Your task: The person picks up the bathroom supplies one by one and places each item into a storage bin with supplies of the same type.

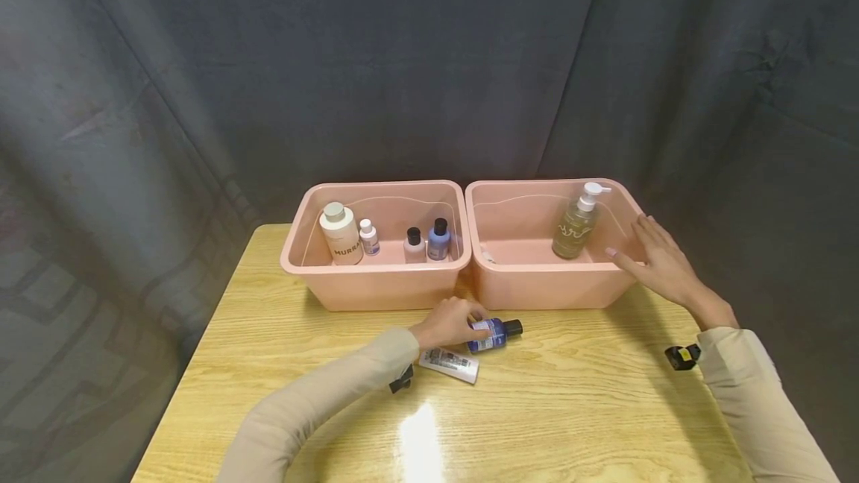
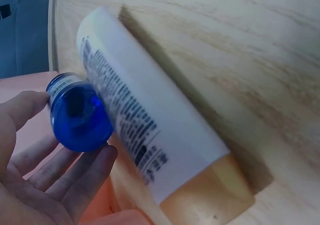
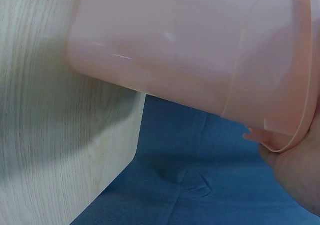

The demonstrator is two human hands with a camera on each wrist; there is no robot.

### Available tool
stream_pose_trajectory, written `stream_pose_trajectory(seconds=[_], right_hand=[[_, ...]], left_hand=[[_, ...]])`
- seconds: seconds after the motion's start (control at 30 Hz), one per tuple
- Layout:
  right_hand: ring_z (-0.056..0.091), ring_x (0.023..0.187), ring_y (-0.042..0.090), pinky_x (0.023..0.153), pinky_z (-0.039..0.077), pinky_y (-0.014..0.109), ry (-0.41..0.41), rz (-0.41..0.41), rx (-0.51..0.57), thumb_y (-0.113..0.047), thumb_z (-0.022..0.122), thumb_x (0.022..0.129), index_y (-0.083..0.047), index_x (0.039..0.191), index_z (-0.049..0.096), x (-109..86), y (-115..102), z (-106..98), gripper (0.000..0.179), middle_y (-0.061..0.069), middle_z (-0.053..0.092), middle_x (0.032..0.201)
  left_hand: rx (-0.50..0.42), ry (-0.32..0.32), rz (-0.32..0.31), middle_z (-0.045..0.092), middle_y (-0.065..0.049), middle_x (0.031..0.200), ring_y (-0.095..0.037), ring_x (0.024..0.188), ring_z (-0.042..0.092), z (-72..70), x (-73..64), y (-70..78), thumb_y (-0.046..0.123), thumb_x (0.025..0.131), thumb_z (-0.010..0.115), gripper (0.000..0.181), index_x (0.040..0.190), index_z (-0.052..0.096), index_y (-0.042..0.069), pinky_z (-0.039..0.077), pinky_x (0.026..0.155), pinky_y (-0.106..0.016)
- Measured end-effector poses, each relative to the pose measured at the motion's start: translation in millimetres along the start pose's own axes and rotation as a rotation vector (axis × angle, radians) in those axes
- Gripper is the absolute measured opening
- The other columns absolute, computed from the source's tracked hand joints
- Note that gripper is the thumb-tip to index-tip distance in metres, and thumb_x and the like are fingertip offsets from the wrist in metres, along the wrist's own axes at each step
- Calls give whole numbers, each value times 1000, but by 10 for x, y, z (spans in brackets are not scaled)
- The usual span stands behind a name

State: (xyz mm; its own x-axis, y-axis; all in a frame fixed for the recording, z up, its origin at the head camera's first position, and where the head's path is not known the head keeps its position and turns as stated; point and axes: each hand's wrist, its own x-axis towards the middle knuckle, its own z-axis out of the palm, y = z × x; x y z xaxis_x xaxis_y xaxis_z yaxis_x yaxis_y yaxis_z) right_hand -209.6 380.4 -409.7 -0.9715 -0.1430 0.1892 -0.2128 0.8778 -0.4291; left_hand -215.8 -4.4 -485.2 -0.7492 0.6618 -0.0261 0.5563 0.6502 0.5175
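A blue bottle with a black cap (image 1: 513, 327) lies on the table in front of the bins. My left hand (image 1: 448, 323) holds it near its base, thumb on one side and fingers on the other. In the left wrist view the blue base of the bottle (image 2: 82, 117) faces the camera. Beside it lies a white tube (image 1: 451, 365) with printed text, whose end looks orange-tan in the left wrist view. My right hand (image 1: 661, 263) rests on the right rim of the right pink bin (image 1: 537, 289), fingers extended and thumb apart.
The left pink bin (image 1: 382, 293) holds a large white bottle (image 1: 344, 237), a small white-capped bottle (image 1: 370, 238), a pinkish bottle (image 1: 414, 248) and a light blue bottle (image 1: 439, 241). A pump bottle (image 1: 573, 231) stands in the right bin. Dark curtains (image 1: 416, 65) hang behind.
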Motion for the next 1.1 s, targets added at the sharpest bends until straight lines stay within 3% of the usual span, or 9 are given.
stream_pose_trajectory(seconds=[0.23,0.63,0.83,1.1], right_hand=[[-7,148,41,113,-2,67,-6,12,6,-44,55,99,14,151,16,-6,-11,-4,87,30,1,160],[-6,148,42,113,-1,66,2,9,1,-44,54,99,13,151,15,-8,-14,-13,87,31,3,160],[-5,148,42,113,-1,66,6,1,1,-43,54,99,14,151,17,-6,-10,-3,86,31,3,159],[-4,148,43,113,0,66,13,-11,0,-42,54,99,15,150,18,-4,-15,0,85,32,4,159]], left_hand=[[22,-5,0,74,2,104,-10,92,65,13,12,1,37,84,80,37,113,75,13,49,78,-23],[61,-75,-31,72,1,108,-10,86,61,26,29,14,43,83,79,46,117,73,12,48,74,-24],[49,-77,-40,72,1,105,-9,83,59,33,34,19,42,84,79,45,116,73,11,47,72,-22],[-15,-75,-59,72,-2,109,-9,87,60,51,43,25,40,83,80,47,116,72,7,47,79,-24]])
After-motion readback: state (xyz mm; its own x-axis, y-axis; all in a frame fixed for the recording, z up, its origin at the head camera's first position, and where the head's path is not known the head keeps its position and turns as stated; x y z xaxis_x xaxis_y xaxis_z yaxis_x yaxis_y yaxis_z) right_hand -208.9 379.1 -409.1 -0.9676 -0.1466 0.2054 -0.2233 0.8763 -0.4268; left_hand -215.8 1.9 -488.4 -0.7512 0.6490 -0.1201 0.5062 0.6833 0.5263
